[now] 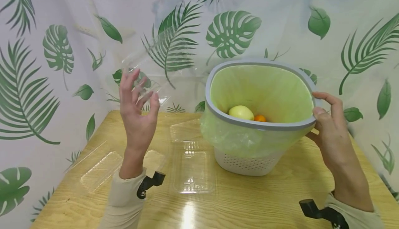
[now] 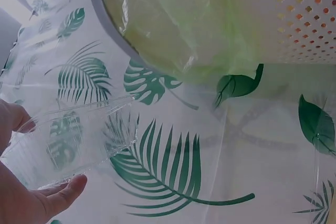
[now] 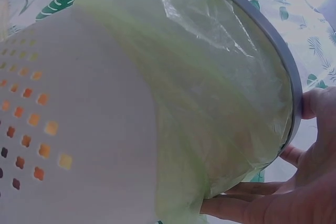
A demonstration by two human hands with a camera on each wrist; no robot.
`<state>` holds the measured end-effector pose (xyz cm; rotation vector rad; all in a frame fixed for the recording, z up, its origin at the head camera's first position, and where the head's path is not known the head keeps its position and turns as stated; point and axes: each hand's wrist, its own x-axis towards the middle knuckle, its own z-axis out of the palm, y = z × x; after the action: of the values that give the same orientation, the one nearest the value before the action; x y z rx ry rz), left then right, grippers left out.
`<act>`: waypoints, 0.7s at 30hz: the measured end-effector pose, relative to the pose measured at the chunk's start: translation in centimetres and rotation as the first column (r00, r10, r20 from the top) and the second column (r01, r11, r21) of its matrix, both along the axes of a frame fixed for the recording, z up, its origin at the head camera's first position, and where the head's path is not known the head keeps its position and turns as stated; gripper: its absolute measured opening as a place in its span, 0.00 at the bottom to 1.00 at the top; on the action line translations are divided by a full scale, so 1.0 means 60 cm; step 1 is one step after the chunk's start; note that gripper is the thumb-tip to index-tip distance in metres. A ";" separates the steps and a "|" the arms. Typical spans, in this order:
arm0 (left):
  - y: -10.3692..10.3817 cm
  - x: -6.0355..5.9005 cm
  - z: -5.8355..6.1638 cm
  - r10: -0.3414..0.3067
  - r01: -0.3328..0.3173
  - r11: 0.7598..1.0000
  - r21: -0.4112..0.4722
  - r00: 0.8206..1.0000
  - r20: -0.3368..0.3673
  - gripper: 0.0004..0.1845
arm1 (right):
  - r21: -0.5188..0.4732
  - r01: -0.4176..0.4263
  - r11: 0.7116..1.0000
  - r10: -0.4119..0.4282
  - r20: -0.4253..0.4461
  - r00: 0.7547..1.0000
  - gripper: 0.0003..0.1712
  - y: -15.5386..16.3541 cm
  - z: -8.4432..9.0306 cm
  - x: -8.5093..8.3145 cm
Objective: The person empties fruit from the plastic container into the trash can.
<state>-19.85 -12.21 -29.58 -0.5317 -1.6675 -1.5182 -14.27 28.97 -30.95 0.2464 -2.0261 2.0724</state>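
Note:
My left hand (image 1: 137, 100) is raised above the table's left half, with its fingers and thumb (image 2: 62, 194) round a clear plastic container (image 1: 156, 61) held up in the air (image 2: 71, 140). My right hand (image 1: 327, 118) grips the grey rim (image 1: 258, 124) of a white perforated waste bin (image 1: 246, 163) lined with a pale green bag (image 3: 210, 77). The bin is tilted toward me. Inside it lie a yellow-green fruit (image 1: 241, 112) and a small orange fruit (image 1: 260, 118).
Several clear plastic trays lie flat on the wooden table: one (image 1: 193, 170) in front of the bin and one (image 1: 99, 168) at the left. A leaf-print curtain (image 1: 56, 49) closes in the table at the back and both sides.

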 end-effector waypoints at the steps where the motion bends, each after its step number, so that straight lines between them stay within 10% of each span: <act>1: -0.010 0.003 -0.003 0.001 -0.002 1.000 0.019 1.000 0.020 0.32 | -0.005 0.001 1.000 -0.001 0.004 1.000 0.26 -0.001 0.000 -0.001; 14: -0.092 0.031 -0.008 -0.029 0.012 0.982 0.189 0.996 0.088 0.33 | -0.042 0.000 0.999 0.001 0.014 1.000 0.25 -0.007 0.002 -0.004; 21: -0.148 0.012 -0.025 -0.056 0.006 0.983 0.186 0.963 0.265 0.39 | -0.061 -0.001 0.998 0.002 0.015 1.000 0.25 -0.004 0.000 -0.003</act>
<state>-19.11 -21.07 -31.07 -0.2612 -1.7019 -1.8115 -14.45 28.73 -30.94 0.2216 -1.9683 2.1390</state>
